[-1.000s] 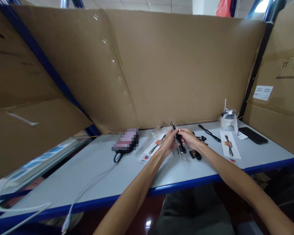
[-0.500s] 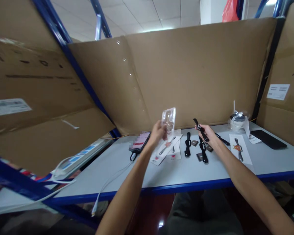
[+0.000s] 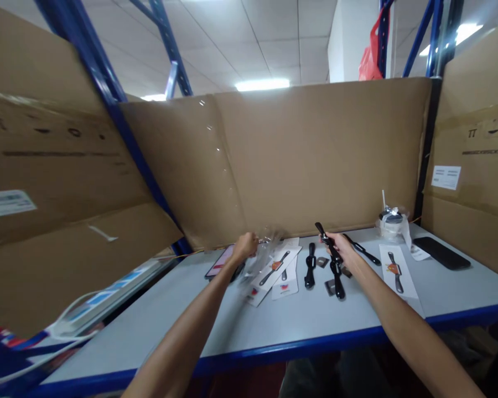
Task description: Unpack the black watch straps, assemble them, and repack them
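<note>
My left hand [image 3: 244, 246] is closed on the edge of a clear plastic blister shell [image 3: 266, 251], which is smeared by motion above printed backing cards [image 3: 285, 286]. In my right hand [image 3: 343, 247] is a black spokeshave [image 3: 329, 243], held tilted over the table. Below it lies a second black spokeshave [image 3: 337, 282], partly covered from view. Another spokeshave [image 3: 310, 267] rests to the left, and one more black tool [image 3: 364, 251] lies behind my right wrist. Small dark square pieces [image 3: 330, 287] are scattered between them.
A phone [image 3: 219, 262] lies beyond my left forearm. At the right are a printed card [image 3: 393, 270], a plastic-wrapped cup [image 3: 392, 224] and a black flat object [image 3: 441, 253]. Cardboard [image 3: 323, 160] walls the table's back; a power strip [image 3: 112, 293] runs along the left.
My left hand has moved left and the plastic shell has swung from upright to low over the cards. My right hand still holds the spokeshave. The camera view has tilted up.
</note>
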A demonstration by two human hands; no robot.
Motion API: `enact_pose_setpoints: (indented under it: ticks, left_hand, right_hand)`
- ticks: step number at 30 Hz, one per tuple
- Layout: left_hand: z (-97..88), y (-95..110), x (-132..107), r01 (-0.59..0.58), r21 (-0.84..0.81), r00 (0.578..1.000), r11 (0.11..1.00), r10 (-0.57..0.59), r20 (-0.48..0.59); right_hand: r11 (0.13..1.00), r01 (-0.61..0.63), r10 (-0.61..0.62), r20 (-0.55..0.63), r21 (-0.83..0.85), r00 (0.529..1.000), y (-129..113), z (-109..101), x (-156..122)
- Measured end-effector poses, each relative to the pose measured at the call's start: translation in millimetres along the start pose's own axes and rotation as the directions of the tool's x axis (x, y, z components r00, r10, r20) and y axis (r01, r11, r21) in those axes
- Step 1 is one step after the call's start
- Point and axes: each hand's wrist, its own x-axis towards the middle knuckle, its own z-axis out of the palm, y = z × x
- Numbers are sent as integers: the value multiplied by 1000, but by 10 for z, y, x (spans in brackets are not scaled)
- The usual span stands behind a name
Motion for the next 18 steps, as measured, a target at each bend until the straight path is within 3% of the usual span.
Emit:
enact_pose_setpoints:
  ticks: [7,12,18]
  left_hand:
    - [216,-56,101,1,154,991,988,-21,132]
    - [260,-54,66,-49,194,990,980,22,136]
    - [269,-20,98,-30,220,994,975,5,112]
  right_hand:
    - [995,-62,60,26,73,998,36,53,28]
    - [991,-85,84,21,103,996,35,53,28]
    - [993,-69,69,4,99,998,25,63,-3]
